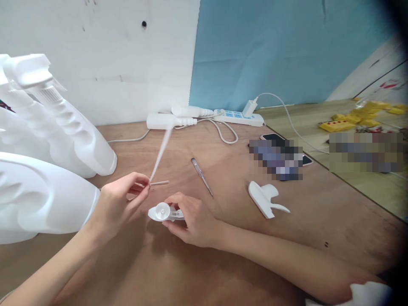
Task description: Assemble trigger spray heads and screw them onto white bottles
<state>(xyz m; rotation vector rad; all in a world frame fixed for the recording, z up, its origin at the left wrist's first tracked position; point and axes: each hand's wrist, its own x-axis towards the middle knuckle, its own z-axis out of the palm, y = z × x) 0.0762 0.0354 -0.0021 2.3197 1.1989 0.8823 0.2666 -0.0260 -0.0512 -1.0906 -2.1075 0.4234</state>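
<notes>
My left hand [117,199] pinches a thin white tube [162,151] between thumb and fingers. The tube slants up and away from the fingertips and is blurred. A short white piece of tube [160,182] lies beside those fingertips; I cannot tell whether they touch it. My right hand [196,219] is closed around a white trigger spray head [162,211], its round socket facing up. The two hands are close together above the brown table [165,272]. Right of them lies another white spray-head part [264,197] with a curved trigger.
Large white spray bottles [86,136] stand at the left, one tilted bottle [41,195] nearer me. A clear-handled screwdriver [202,176] lies beyond my right hand. Farther back are a power strip [239,117] with cables, a phone [307,160] and yellow pieces [338,124].
</notes>
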